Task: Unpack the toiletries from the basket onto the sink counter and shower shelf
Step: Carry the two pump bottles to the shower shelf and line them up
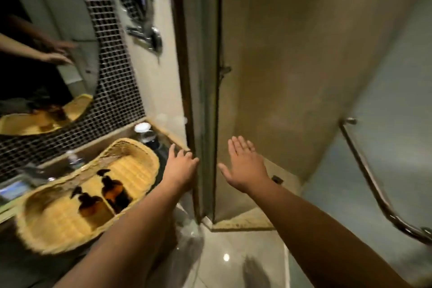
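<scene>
Both hands are reaching forward empty: left hand [181, 167] spread by the shower's glass door edge [205, 124], right hand [245, 166] open inside. Two amber pump bottles [102, 196] are lying in the woven yellow basket [58, 224] on the worktop [163, 147]. We are judging the overhanging basket may tip if nudged.

empty hands [211, 170], basket [131, 161], two bottles [102, 196]

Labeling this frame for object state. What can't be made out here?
- Shower shelf: not seen in the head view; the frame and wall block that side.
- Bottles in the basket: motion blur, labels and count unclear.
- Counter bottle: lower part hidden behind the basket rim.
- Left hand: fingers at the frame edge, contact unclear.
- Right hand: open, empty; whether it touches the glass is unclear.
</scene>
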